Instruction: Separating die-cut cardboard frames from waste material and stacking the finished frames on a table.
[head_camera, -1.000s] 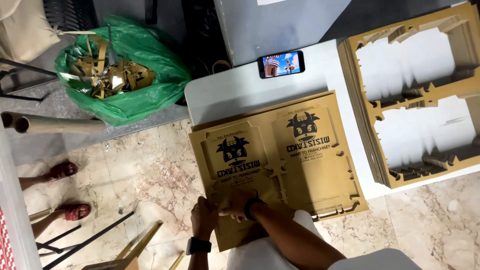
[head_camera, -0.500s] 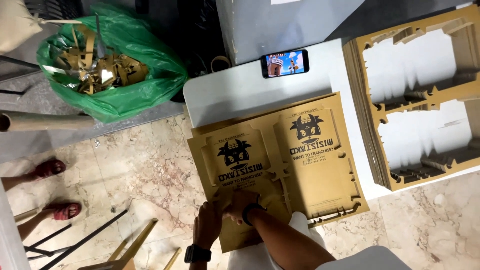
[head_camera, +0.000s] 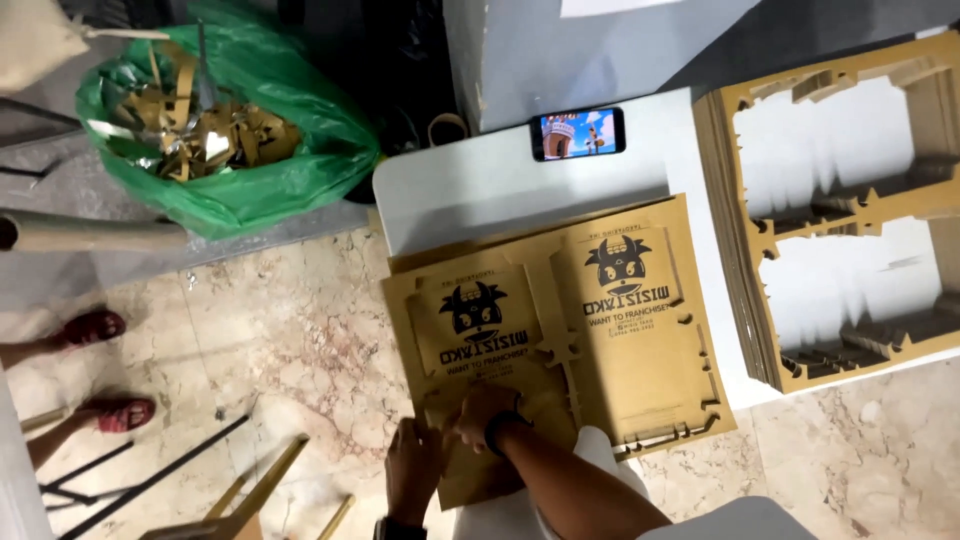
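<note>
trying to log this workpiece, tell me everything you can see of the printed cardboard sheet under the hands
The printed cardboard sheet is flat brown die-cut card bearing two black horned-head logos with text, plus cut lines and notches along its right edge. It lies tilted on the white table, its near end overhanging the marble floor. The left hand and right hand both press on its near edge.

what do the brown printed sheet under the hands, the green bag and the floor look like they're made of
Brown printed die-cut sheet: looks like matte cardboard, flat kraft colour with punched slots along its edges. Green bag: thin plastic film, probably, glossy and crinkled. Floor: seems polished marble or a stone-look tile, beige with veining. Both hands, left and right, press the sheet's near edge.
</note>
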